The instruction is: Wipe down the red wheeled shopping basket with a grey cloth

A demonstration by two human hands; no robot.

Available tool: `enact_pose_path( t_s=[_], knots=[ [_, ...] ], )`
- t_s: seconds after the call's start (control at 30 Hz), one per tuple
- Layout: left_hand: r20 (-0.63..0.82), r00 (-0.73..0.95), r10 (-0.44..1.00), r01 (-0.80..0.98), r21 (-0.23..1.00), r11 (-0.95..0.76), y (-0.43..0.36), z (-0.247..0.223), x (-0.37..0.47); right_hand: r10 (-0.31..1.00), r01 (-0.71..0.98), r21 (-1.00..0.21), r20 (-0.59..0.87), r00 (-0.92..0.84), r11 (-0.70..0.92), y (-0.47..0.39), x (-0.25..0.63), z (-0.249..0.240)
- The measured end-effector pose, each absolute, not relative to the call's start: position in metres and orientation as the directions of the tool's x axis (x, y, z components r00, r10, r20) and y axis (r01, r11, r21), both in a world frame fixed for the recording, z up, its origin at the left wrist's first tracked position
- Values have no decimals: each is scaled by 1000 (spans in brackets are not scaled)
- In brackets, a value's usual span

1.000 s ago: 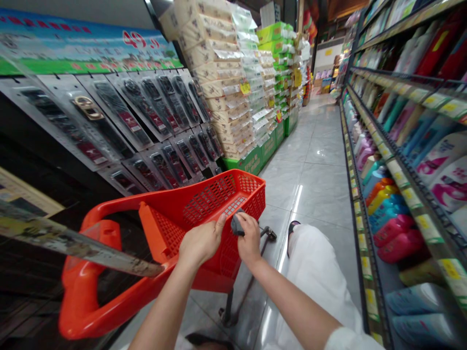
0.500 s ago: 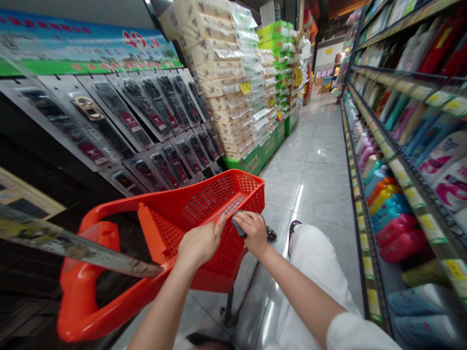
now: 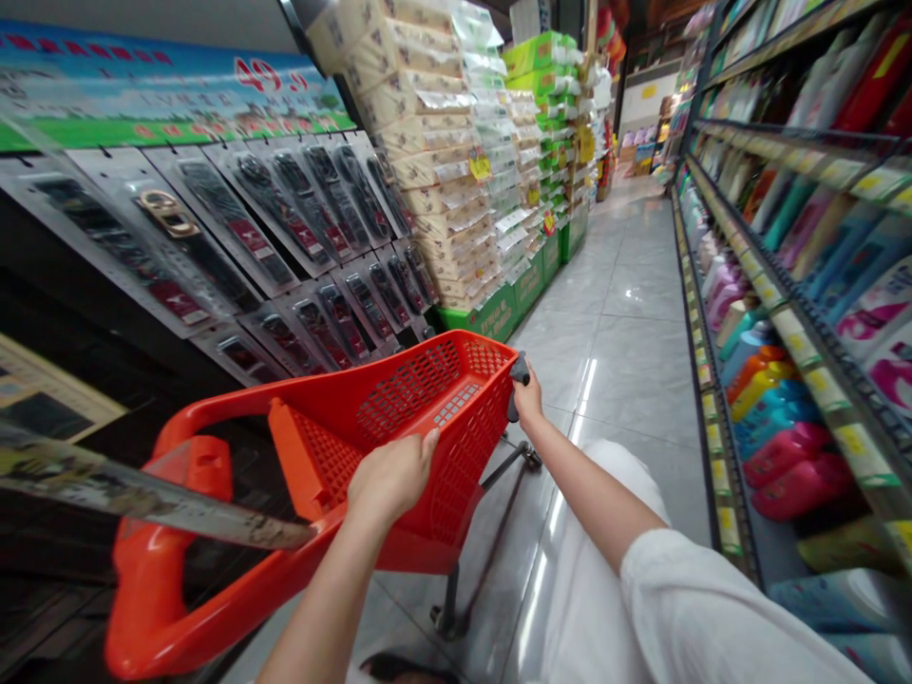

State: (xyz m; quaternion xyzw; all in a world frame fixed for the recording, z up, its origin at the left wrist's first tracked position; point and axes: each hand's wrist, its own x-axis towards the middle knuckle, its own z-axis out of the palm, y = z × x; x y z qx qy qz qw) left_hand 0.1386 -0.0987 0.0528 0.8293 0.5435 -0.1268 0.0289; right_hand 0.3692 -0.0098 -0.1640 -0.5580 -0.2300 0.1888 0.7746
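Note:
An orange-red plastic shopping cart (image 3: pixel 420 494) with perforated basket walls stands in front of me. My left hand (image 3: pixel 390 478) is closed over the near side rim of the basket, thumb along the top. My right hand (image 3: pixel 528 397) is at the front corner of the basket, with its fingers closed round a dark grey cloth (image 3: pixel 521 369). That cloth lies against the corner, partly hidden by my fingers. Inside the basket a tilted orange flap (image 3: pixel 305 456) is visible. The scuffed pole (image 3: pixel 163 489) crosses over the cart's handle end.
Packaged belts (image 3: pixel 263 214) hang on a display at the left. Beyond them rise stacks of packed tissues (image 3: pixel 446 180) on green bases. Shelves of bottles (image 3: pixel 776 418) line the right side. A grey tiled aisle (image 3: pixel 627 304) runs ahead between them.
My right hand has moved forward along the cart's near side to its front corner, carrying the grey cloth. My left hand has stayed on the rim.

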Motion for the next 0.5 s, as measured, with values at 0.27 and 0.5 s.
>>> enact_pose_path(
  t_s=[0.27,0.5],
  knots=[
    [-225,351,909,921,-95,-378,-88,50,153,701,292,-864,504,505,411,-71,254,-192],
    [-262,284,922,934,-143,-329,-84,53,156,808,383,-831,520,277,404,-91,254,-251]
  ],
)
